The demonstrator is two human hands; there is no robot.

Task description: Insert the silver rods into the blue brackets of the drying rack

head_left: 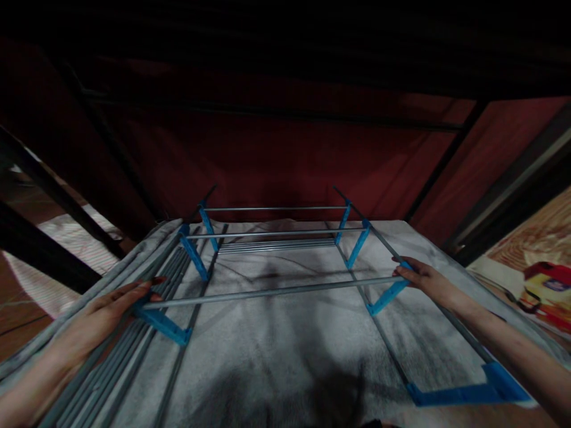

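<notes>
A frame of thin grey metal rods (272, 291) and blue plastic connectors (164, 324) lies on a grey cloth (289, 345). My left hand (113, 306) rests with fingers stretched out at the left end of the nearest cross rod, touching the blue connector there. My right hand (422, 277) is closed round the right end of the same rod, at another blue connector (389, 295). Further cross rods (274, 233) span the frame behind.
A bundle of loose grey rods (111, 368) lies along the left side under my left forearm. A blue corner piece (468, 389) sits at the near right. Dark red fabric walls and black poles enclose the space. A printed box (546, 291) lies at the right.
</notes>
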